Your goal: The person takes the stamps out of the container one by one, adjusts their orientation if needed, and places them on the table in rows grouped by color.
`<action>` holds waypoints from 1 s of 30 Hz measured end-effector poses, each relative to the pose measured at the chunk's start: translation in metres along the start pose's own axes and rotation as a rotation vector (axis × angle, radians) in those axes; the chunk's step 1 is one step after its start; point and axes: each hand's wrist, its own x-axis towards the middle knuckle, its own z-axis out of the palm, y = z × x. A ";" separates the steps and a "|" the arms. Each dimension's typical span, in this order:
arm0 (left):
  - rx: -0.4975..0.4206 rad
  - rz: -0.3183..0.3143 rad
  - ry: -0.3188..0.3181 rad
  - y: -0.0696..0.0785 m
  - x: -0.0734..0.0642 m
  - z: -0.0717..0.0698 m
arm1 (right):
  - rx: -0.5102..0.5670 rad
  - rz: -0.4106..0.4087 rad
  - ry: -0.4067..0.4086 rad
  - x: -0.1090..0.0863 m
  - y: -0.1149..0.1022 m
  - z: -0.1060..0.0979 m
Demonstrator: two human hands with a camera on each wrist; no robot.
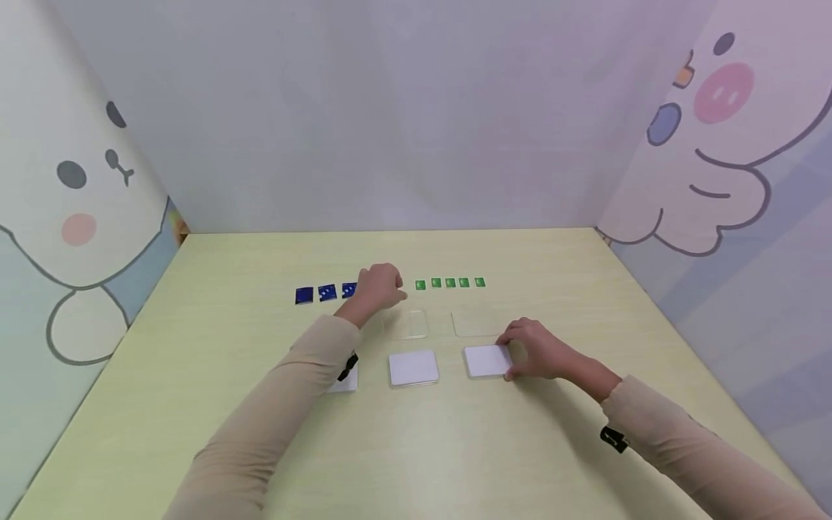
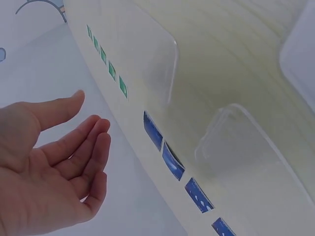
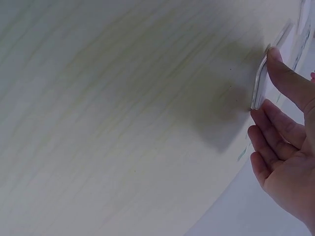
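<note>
My left hand [image 1: 379, 287] reaches out over the row of blue square pieces [image 1: 328, 292]. Its fingers are loosely bent and nothing lies between them, as the left wrist view shows. Farther right sits a row of small green squares [image 1: 450, 283]. With thumb and fingers, my right hand [image 1: 538, 350] holds the short right side of a white rounded-corner card stack [image 1: 486, 360]. In the right wrist view the stack's layered edge [image 3: 258, 83] shows between thumb and fingertips.
A second white stack [image 1: 414, 367] lies in the middle; a third [image 1: 347, 381] is partly hidden under my left arm. Clear rounded plates [image 1: 416, 324] lie between the stacks and the coloured rows. Printed curtains surround the pale wooden table [image 1: 416, 462] at the back and sides.
</note>
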 end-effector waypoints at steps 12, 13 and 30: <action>-0.022 0.038 0.077 -0.016 -0.030 -0.014 | 0.009 -0.011 0.011 0.001 0.006 0.002; -0.027 0.036 0.079 -0.018 -0.033 -0.016 | 0.011 -0.010 0.011 0.001 0.006 0.002; -0.089 0.031 0.152 -0.066 -0.079 -0.014 | 0.012 -0.012 0.043 -0.001 0.009 0.008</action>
